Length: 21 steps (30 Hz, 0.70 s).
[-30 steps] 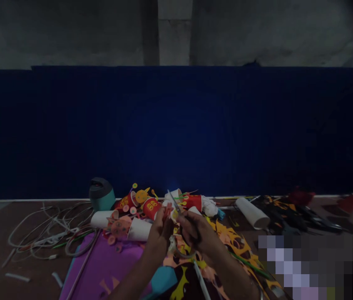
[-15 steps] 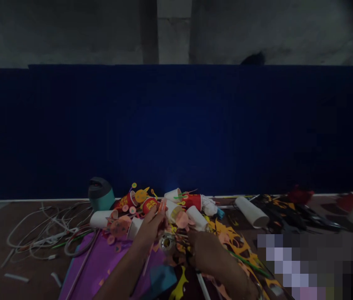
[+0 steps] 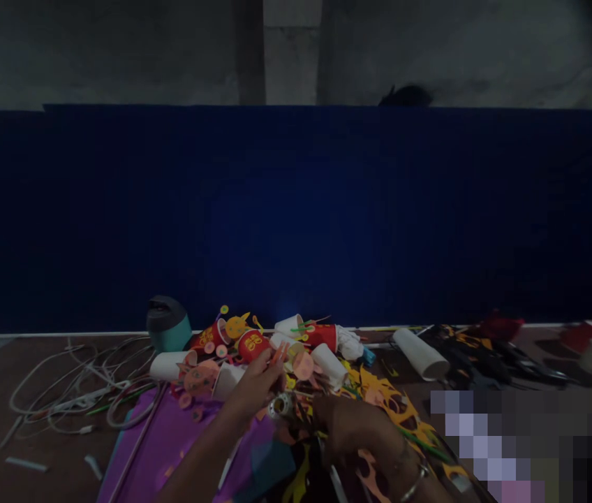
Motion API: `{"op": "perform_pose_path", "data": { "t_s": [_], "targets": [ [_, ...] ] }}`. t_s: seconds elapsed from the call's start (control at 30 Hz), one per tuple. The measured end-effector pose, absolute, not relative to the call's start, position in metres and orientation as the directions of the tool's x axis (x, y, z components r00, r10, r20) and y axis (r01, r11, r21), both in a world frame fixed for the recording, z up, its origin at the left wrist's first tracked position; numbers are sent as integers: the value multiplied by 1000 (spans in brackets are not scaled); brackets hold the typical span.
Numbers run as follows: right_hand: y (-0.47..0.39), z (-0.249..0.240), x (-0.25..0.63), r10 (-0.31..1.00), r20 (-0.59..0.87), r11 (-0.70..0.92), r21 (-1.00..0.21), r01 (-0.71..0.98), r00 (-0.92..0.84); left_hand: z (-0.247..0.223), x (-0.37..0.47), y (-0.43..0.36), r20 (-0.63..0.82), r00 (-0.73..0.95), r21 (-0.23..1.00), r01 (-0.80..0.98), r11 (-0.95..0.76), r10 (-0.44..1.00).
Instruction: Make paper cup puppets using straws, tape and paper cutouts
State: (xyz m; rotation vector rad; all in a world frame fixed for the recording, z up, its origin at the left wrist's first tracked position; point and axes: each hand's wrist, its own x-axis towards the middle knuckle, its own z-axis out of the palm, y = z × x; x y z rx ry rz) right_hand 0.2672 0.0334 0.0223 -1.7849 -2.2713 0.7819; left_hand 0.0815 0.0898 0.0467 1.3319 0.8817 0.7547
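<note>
My left hand (image 3: 254,384) is closed in a pinch on a small orange piece (image 3: 280,353), just in front of a red paper cup (image 3: 253,345). To its right, my right hand (image 3: 343,423) is bent downward over the pile of paper scraps, its fingertips hidden. Between the hands lies a round silvery roll-like object (image 3: 279,406). Purple paper (image 3: 157,447) spreads under my left forearm. White cups (image 3: 329,366) and an orange paper cutout (image 3: 200,377) lie around the hands.
At the left are a teal and grey container (image 3: 169,325) and tangled white cable (image 3: 79,391). A white tube (image 3: 422,355), yellow-orange paper cutouts (image 3: 405,409) and dark tools (image 3: 526,363) lie right. A blue panel (image 3: 296,209) stands behind.
My left hand has shifted slightly right and down with the orange piece. My right hand has turned and moved a little, and a bracelet on its wrist shows more.
</note>
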Motion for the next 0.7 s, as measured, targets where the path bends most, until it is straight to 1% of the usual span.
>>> {"op": "perform_pose_path", "data": {
  "t_s": [0.03,0.07,0.1,0.13,0.17,0.23,0.3,0.37,0.43,0.5,0.6,0.7],
  "targets": [
    [35,28,267,949,-157,173,-467,867,-274,45,82,90,-110,491,994,47,100,864],
    [36,35,267,966,-82,186,-444,877,-246,44,83,91,-114,498,993,62,96,859],
    [37,42,266,982,6,169,-453,876,-187,43,83,90,-117,506,993,76,90,854],
    [39,49,265,986,108,163,-494,854,-126,42,84,90,-118,516,992,92,83,849],
    [40,55,263,973,212,191,-539,820,-88,41,84,88,-120,526,991,109,74,842],
    [41,63,260,918,387,319,-578,751,-92,41,84,84,-129,545,987,149,55,828],
    [41,66,258,861,485,437,-547,714,-156,43,83,80,-142,568,981,188,41,811],
    [41,65,257,841,491,484,-492,724,-228,46,81,75,-149,590,975,219,20,793],
    [39,65,258,845,453,490,-443,751,-285,49,79,72,-154,627,966,257,-17,764],
    [37,67,259,850,415,495,-424,758,-323,52,75,71,-139,670,954,287,-82,730],
    [35,69,261,863,361,496,-477,725,-353,57,69,70,-90,714,924,320,-210,694],
    [37,69,263,905,293,424,-561,711,-308,67,66,65,-21,732,903,306,-301,681]
  ]
}}
